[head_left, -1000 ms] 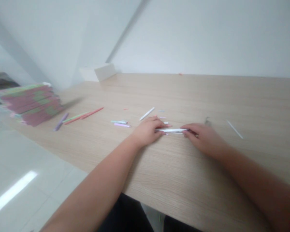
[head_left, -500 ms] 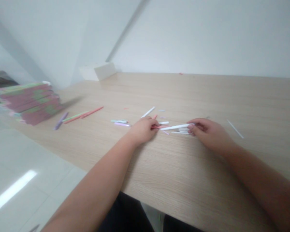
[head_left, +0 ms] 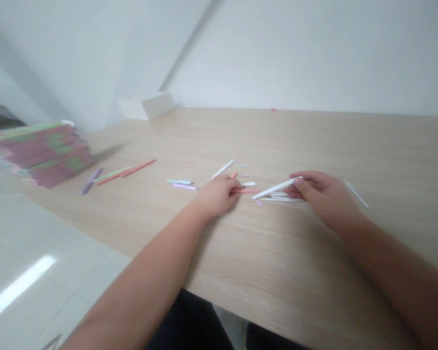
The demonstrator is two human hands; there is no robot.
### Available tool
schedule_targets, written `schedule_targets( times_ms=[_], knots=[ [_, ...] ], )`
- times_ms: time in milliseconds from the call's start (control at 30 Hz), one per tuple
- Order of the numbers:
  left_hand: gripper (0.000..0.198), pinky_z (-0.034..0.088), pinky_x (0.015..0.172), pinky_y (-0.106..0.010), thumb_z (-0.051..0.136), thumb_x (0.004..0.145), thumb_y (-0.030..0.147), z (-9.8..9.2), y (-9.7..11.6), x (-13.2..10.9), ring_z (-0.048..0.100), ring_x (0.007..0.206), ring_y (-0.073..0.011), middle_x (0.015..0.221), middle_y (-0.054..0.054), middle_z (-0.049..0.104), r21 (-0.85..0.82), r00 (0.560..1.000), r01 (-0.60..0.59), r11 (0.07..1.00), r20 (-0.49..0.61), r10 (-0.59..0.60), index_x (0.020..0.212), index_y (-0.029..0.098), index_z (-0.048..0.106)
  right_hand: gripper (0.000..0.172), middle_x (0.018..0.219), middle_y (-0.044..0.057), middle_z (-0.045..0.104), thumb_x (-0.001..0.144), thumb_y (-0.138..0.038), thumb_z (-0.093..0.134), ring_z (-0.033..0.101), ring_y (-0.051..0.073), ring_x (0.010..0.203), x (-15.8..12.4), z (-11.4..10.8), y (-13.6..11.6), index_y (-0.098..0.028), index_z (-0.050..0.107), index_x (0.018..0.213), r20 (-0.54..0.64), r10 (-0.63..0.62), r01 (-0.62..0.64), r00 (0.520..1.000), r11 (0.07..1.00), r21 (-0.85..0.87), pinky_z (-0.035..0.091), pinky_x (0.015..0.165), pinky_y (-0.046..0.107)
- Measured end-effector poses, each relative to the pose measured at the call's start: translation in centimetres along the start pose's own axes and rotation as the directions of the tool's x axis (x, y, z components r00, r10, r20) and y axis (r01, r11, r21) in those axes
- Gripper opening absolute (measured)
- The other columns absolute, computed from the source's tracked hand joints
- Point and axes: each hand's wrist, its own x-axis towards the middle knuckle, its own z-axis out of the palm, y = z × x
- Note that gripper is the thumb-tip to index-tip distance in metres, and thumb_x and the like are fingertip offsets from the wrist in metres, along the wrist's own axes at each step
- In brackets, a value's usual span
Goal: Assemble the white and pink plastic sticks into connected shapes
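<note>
My left hand [head_left: 221, 195] rests on the table, its fingers closed on a red pen part [head_left: 247, 191] that sticks out to the right. In my right hand [head_left: 316, 192] a white pen barrel [head_left: 273, 188] is pinched between thumb and fingers, slanting down to the left. Beneath that barrel lie thin white pieces [head_left: 279, 199], partly hidden by my right fingers. Past my left hand are a white barrel [head_left: 223, 168] and a short white piece [head_left: 248, 184]. Green [head_left: 179, 182] and purple [head_left: 184, 186] parts lie left of my left hand.
The wooden table [head_left: 248, 262] bears red pens [head_left: 138, 168] and a purple pen [head_left: 91, 182] at the left, beside a stack of pink and green books [head_left: 51, 155]. A white box [head_left: 156, 105] stands near the wall. One thin white stick [head_left: 355, 193] lies at the right.
My right hand has moved slightly right and up with the white barrel, whose left end has moved away from my left hand. My left hand has hardly moved.
</note>
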Motion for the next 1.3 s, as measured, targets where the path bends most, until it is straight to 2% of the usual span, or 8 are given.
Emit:
schedule_targets(
  times_ms=[233, 367, 533, 667, 867, 1033, 1167, 1300],
  knots=[
    [0.030, 0.041, 0.120, -0.044, 0.065, 0.095, 0.031, -0.6, 0.9, 0.0, 0.066, 0.115, -0.0231, 0.113, -0.008, 0.075, -0.089, 0.986, -0.163, 0.983, 0.010, 0.165, 0.122, 0.025, 0.076, 0.044, 0.089, 0.006, 0.081, 0.078, -0.057, 0.086, 0.080, 0.023, 0.081, 0.0, 0.3, 0.1, -0.023, 0.076, 0.104, -0.022, 0.057, -0.054, 0.998, 0.989, 0.139, 0.069, 0.087, 0.041],
    [0.030, 0.035, 0.124, -0.047, 0.066, 0.094, 0.029, -0.8, 1.5, 0.1, 0.070, 0.103, -0.0211, 0.105, -0.004, 0.078, -0.140, 0.980, -0.178, 0.974, 0.067, 0.189, 0.123, 0.028, 0.076, 0.040, 0.093, 0.007, 0.081, 0.080, -0.055, 0.084, 0.080, 0.025, 0.089, -0.2, 0.7, 0.2, -0.024, 0.075, 0.104, 0.023, 0.089, -0.092, 0.996, 0.981, 0.173, 0.067, 0.092, 0.044],
    [0.024, 0.051, 0.104, -0.043, 0.067, 0.093, 0.028, -0.9, 1.9, 0.1, 0.069, 0.088, -0.0192, 0.094, -0.003, 0.078, -0.261, 0.990, -0.043, 0.964, 0.118, 0.076, 0.113, 0.025, 0.080, 0.042, 0.095, 0.007, 0.080, 0.081, -0.056, 0.083, 0.080, 0.025, 0.092, -0.1, 0.5, 1.0, -0.023, 0.074, 0.105, 0.075, 0.080, -0.090, 0.994, 0.986, 0.137, 0.068, 0.089, 0.043],
    [0.023, 0.054, 0.082, -0.033, 0.069, 0.091, 0.032, -0.7, 1.5, 0.2, 0.066, 0.080, -0.0160, 0.088, -0.004, 0.073, -0.492, 0.994, 0.101, 0.865, 0.090, -0.065, 0.108, 0.019, 0.078, 0.041, 0.088, 0.006, 0.080, 0.080, -0.054, 0.085, 0.078, 0.021, 0.084, 0.4, -0.5, 1.4, -0.022, 0.074, 0.104, 0.097, 0.105, -0.113, 0.990, 0.990, 0.087, 0.068, 0.079, 0.037],
    [0.034, 0.052, 0.079, -0.030, 0.073, 0.089, 0.042, -0.1, 0.7, 0.8, 0.066, 0.083, -0.0150, 0.094, -0.005, 0.074, -0.715, 0.954, 0.172, 0.678, -0.052, -0.296, 0.111, 0.016, 0.073, 0.038, 0.074, 0.004, 0.077, 0.080, -0.055, 0.081, 0.071, 0.016, 0.063, 0.3, -0.9, 0.6, -0.020, 0.073, 0.094, 0.275, 0.120, -0.091, 0.954, 0.989, -0.116, 0.060, 0.060, 0.029],
    [0.039, 0.056, 0.083, -0.033, 0.074, 0.089, 0.045, 0.3, 0.5, 1.0, 0.071, 0.082, -0.0172, 0.089, -0.007, 0.077, -0.825, 0.942, 0.210, 0.525, 0.028, -0.333, 0.116, 0.016, 0.071, 0.034, 0.070, 0.004, 0.077, 0.080, -0.051, 0.082, 0.072, 0.018, 0.061, -0.5, 0.5, 0.5, -0.021, 0.070, 0.091, 0.389, 0.121, -0.081, 0.913, 0.990, -0.119, 0.060, 0.059, 0.031],
    [0.038, 0.057, 0.082, -0.035, 0.072, 0.089, 0.047, 0.1, 0.6, 0.8, 0.071, 0.082, -0.0185, 0.090, -0.006, 0.077, -0.729, 0.951, 0.250, 0.637, 0.060, -0.304, 0.113, 0.018, 0.073, 0.030, 0.074, 0.004, 0.078, 0.081, -0.048, 0.081, 0.075, 0.019, 0.067, -0.9, 1.1, 0.7, -0.023, 0.070, 0.093, 0.416, 0.096, -0.056, 0.904, 0.993, -0.108, 0.062, 0.064, 0.032],
    [0.029, 0.053, 0.101, -0.041, 0.067, 0.093, 0.045, -0.7, 1.3, 0.2, 0.070, 0.092, -0.0188, 0.097, -0.004, 0.077, -0.512, 0.994, 0.095, 0.854, 0.002, -0.109, 0.102, 0.020, 0.077, 0.028, 0.074, 0.004, 0.077, 0.082, -0.047, 0.079, 0.076, 0.020, 0.070, -1.2, 1.3, 0.7, -0.024, 0.072, 0.095, 0.401, 0.061, 0.002, 0.914, 0.988, -0.155, 0.062, 0.067, 0.033]
  ],
)
